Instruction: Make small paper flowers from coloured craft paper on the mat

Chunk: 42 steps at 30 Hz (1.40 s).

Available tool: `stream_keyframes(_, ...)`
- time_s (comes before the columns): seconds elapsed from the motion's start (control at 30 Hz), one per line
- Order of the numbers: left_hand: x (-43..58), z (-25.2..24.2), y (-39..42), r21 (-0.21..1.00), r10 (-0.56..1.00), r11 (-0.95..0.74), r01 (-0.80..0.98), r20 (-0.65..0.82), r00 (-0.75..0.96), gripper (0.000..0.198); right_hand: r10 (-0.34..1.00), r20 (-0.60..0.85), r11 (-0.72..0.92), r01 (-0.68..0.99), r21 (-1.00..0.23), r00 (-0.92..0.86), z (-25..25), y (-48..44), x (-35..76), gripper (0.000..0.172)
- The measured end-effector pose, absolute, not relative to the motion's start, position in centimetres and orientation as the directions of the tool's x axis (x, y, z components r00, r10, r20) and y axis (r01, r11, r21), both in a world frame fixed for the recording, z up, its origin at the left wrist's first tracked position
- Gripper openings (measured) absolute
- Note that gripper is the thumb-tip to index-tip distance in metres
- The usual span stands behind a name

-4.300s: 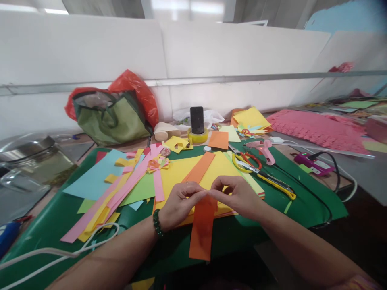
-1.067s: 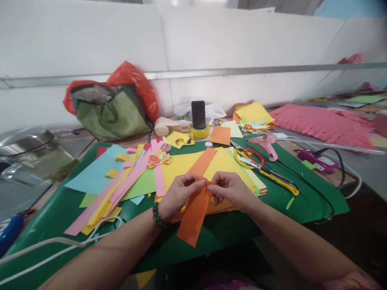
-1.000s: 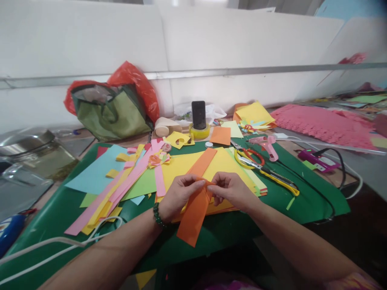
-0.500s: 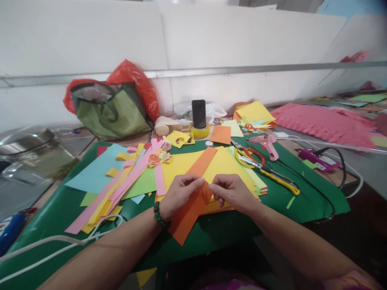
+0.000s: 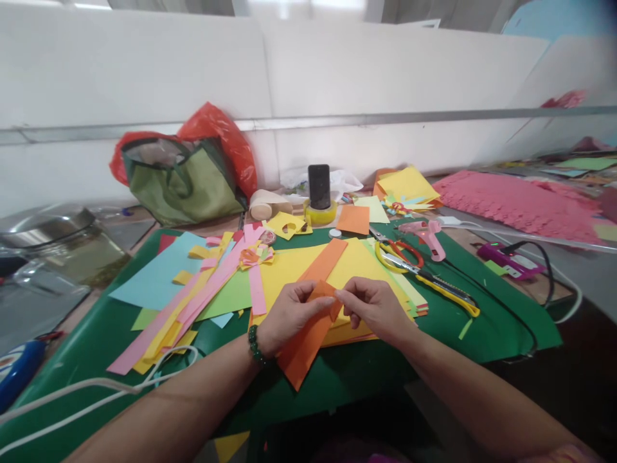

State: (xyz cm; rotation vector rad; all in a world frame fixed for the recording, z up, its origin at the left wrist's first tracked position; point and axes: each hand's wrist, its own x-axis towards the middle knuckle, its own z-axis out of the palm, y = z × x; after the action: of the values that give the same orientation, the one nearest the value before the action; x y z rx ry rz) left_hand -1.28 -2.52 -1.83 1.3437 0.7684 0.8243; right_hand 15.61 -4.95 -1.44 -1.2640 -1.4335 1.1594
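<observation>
Between my two hands is a piece of orange paper (image 5: 324, 290), pinched near its upper corner. My left hand (image 5: 294, 312) is closed on it, thumb on top; a green bead bracelet circles that wrist. The fingertips of my right hand (image 5: 371, 305) are pinched at the paper's right edge, touching my left thumb tip. A long orange paper strip (image 5: 303, 350) slants beneath my left hand, its lower end toward me. Under both hands lies a stack of yellow paper sheets (image 5: 361, 260). Whether the pinched piece is joined to the strip I cannot tell.
Right of the stack lie scissors (image 5: 390, 257), a yellow utility knife (image 5: 446, 289) and a pink glue gun (image 5: 427, 236). Pink and yellow paper strips (image 5: 193, 296) with a paper flower (image 5: 255, 256) lie left. A phone (image 5: 319, 186) stands behind on a tape roll (image 5: 321, 212). White cables (image 5: 139, 386) cross the near left.
The pinched orange paper has turned so that more of its flat face shows above my left thumb. My hands stay close together. The whole view has shifted slightly downward.
</observation>
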Motion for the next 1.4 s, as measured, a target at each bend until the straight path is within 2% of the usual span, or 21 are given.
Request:
stream_keyframes(0.23, -1.1, -1.7, -2.8, 0.997, 0.858, 0.033, -0.072, 0.009, 0.514, 0.033, 0.997, -0.002, 0.008, 0.122, -0.993, -0.082, -1.7, -4.8, 15.5, 0.046)
stream_keyframes(0.4, -0.9, -1.3, -3.0, 0.98, 0.828, 0.162, -0.117, -0.071, 0.557, 0.034, 0.997, -0.033, -0.031, 0.026, -0.999, -0.073, -1.8, -4.6, 15.5, 0.048)
stream_keyframes(0.63, -1.0, -1.9, -2.7, 0.946, 0.815, 0.284, -0.156, -0.152, 0.559, 0.04, 0.982, -0.027, -0.038, -0.056, -0.998, -0.188, -1.9, -4.4, 16.0, 0.048)
stream_keyframes(0.83, -1.3, -2.2, -2.4, 0.961, 0.891, 0.217, -0.172, -0.123, 0.436, 0.037, 0.988, 0.018, 0.02, 0.013, -1.0, -0.156, -1.9, -4.5, 15.8, 0.039)
stream_keyframes(1.0, -1.3, -1.8, -2.3, 0.934, 0.878, 0.272, -0.233, -0.141, 0.457, 0.032, 0.99, 0.117, 0.125, 0.122, -0.985, -0.076, -1.7, -4.4, 15.7, 0.033)
stream_keyframes(1.17, -1.7, -2.1, -2.1, 0.928, 0.872, 0.253, -0.272, -0.097, 0.479, 0.017, 0.984, 0.173, 0.176, 0.191, -0.966, -0.035, -0.9, -4.4, 16.7, 0.028)
stream_keyframes(1.27, -2.0, -2.0, -2.2, 0.874, 0.779, 0.327, -0.358, -0.035, 0.626, 0.036, 0.985, 0.149, 0.161, 0.172, -0.972, -0.085, -0.3, -4.4, 17.6, 0.024)
stream_keyframes(1.33, -2.1, -1.9, -2.3, 0.858, 0.695, 0.369, -0.358, 0.001, 0.719, 0.055, 0.968, 0.083, 0.123, 0.161, -0.979, -0.238, 0.1, -4.5, 18.0, 0.02)
stream_keyframes(1.4, -2.1, -1.9, -2.4, 0.896, 0.64, 0.314, -0.313, 0.044, 0.767, 0.062, 0.921, 0.008, 0.079, 0.166, -0.983, -0.39, 0.6, -4.7, 18.4, 0.019)
